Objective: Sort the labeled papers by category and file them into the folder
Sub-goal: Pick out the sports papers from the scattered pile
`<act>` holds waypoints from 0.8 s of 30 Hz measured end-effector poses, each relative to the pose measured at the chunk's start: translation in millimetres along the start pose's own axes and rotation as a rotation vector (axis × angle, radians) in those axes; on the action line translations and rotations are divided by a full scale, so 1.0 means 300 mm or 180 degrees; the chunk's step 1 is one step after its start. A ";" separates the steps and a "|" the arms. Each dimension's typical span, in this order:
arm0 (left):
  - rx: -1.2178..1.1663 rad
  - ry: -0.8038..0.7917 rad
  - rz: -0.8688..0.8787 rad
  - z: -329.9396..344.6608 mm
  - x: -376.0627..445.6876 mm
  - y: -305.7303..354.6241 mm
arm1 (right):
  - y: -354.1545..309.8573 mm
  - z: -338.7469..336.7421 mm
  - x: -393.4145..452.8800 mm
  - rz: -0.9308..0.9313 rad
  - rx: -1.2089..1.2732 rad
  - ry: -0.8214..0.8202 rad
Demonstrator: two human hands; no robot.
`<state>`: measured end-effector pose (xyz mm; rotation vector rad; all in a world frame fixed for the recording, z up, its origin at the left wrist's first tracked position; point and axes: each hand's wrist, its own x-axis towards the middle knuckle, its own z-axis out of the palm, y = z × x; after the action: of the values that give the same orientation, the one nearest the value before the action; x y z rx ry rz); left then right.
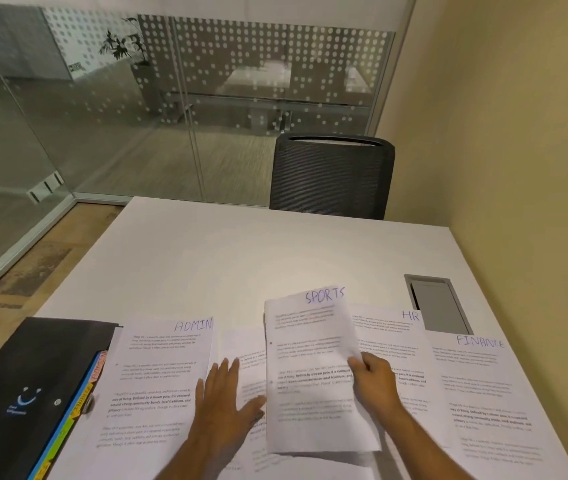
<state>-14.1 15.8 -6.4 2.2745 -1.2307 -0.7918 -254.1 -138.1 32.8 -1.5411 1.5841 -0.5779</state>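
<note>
Hands: my right hand point(374, 379) pinches the SPORTS sheet point(313, 368) at its right edge, thumb on top; my left hand point(225, 396) lies flat, fingers straight and spread, pressing the loose sheets point(246, 355) beneath.

SPORTS sheet: lifted clear of the surface point(275, 247), long axis running away from me, label at the far end.

ADMIN pile point(158, 379): just left of my left hand, flat, its left edge overlapping the folder.

HR pile point(389, 327): behind and right of the held sheet, partly hidden by it.

FINANCE pile point(483, 386): far right, flat.

Folder point(29, 386): black, at the surface's left edge, coloured tabs point(83, 393) showing along its right side; tab text unreadable.

Key relation: the folder lies well to the left of the held sheet, with the ADMIN pile and my left hand between. My left hand is the nearer one to it; my right would have to cross over.

Progress, as I judge it: sorting under way, nothing visibly filed from these piles yet.

Other: grey chair point(331, 174) across the surface; cable hatch point(438, 303) near the far right.
</note>
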 end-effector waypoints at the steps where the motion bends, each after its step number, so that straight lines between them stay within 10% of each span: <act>1: -0.0951 -0.0089 -0.0186 -0.023 -0.010 0.047 | -0.003 -0.010 0.005 0.0114 0.0347 -0.0067; 4: -0.3204 -0.0096 -0.0774 -0.079 -0.014 0.159 | -0.012 -0.023 0.023 0.0339 0.1111 -0.0299; 14: -0.3025 0.0117 -0.0601 -0.145 0.024 0.155 | -0.129 0.009 -0.067 0.0250 0.1611 -0.0901; 24: -0.2422 0.0965 -0.0856 -0.304 0.064 -0.133 | 0.139 -0.008 -0.026 -0.0635 -0.1511 -0.0448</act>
<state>78.9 29.2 31.6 1.8299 -0.3808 -0.7911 -281.1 -125.1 2.7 -2.0601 1.5376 -0.1939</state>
